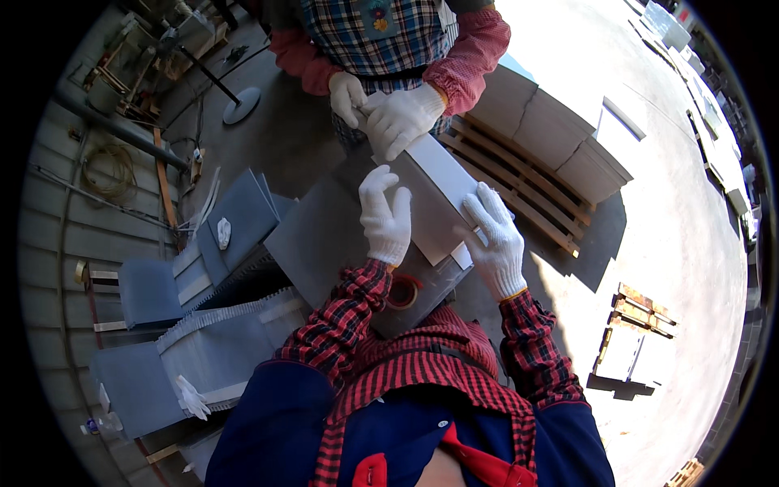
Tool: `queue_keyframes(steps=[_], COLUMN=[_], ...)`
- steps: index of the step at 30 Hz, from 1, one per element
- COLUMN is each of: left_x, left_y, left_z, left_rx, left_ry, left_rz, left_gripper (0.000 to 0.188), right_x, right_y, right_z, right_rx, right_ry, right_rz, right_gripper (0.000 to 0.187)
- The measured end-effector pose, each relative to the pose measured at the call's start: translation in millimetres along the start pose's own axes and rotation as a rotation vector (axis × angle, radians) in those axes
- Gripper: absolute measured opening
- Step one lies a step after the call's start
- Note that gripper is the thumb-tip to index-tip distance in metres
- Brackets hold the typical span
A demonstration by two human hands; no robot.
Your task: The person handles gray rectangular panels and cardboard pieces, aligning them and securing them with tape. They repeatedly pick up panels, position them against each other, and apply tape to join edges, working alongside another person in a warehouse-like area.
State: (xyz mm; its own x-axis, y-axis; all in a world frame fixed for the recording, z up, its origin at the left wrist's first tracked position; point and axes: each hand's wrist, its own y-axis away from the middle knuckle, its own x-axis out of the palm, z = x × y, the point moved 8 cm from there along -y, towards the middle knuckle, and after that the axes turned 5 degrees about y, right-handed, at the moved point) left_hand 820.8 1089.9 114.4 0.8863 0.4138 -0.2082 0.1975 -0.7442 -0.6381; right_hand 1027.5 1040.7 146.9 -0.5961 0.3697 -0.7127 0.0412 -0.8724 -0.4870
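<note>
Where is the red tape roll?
In the head view, the red tape roll lies just below centre, on the grey surface beside the person's left sleeve.

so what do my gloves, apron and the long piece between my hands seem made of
Gloves: probably knitted cotton, from the matt, snug fabric. Apron: likely woven cloth, matt, checked, creased. Long piece: card or plastic, unclear; smooth, flat faces, crisp edges.

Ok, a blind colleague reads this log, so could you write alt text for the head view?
White-gloved left grip and right grip, both open, flank a grey, white-sided block over a dark sheet; a co-worker's gloved hands are at the block's far end. A reddish tape roll lies nearer the camera, with grey boards at left.
</note>
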Motion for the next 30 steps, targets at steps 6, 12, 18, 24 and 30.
queue_keyframes(steps=[6,12,18,24,30], left_x=[66.7,114.5,105.8,113.5,109.7], left_y=[-39.1,-31.2,-28.1,-28.9,-26.6], left_z=[-81.3,-47.5,-48.5,-52.0,-46.9], left_rx=[0.634,0.630,0.537,0.481,0.538], left_ry=[-0.294,-0.383,-0.408,-0.499,-0.315], left_rz=[0.691,0.997,0.944,1.075,0.911], left_gripper=[0.059,0.057,0.053,0.052,0.050], right_x=[4.5,-0.9,53.1,210.2,245.6], right_y=[5.8,22.1,114.1,148.0,168.6], right_z=[3.5,4.3,6.7,-16.8,-43.0], right_rx=[-0.006,0.018,0.122,0.291,0.385], right_ry=[0.108,0.026,-0.280,0.219,0.301], right_rz=[-0.041,-0.142,0.129,0.739,0.789], right_gripper=[0.037,0.037,0.033,0.042,0.031])
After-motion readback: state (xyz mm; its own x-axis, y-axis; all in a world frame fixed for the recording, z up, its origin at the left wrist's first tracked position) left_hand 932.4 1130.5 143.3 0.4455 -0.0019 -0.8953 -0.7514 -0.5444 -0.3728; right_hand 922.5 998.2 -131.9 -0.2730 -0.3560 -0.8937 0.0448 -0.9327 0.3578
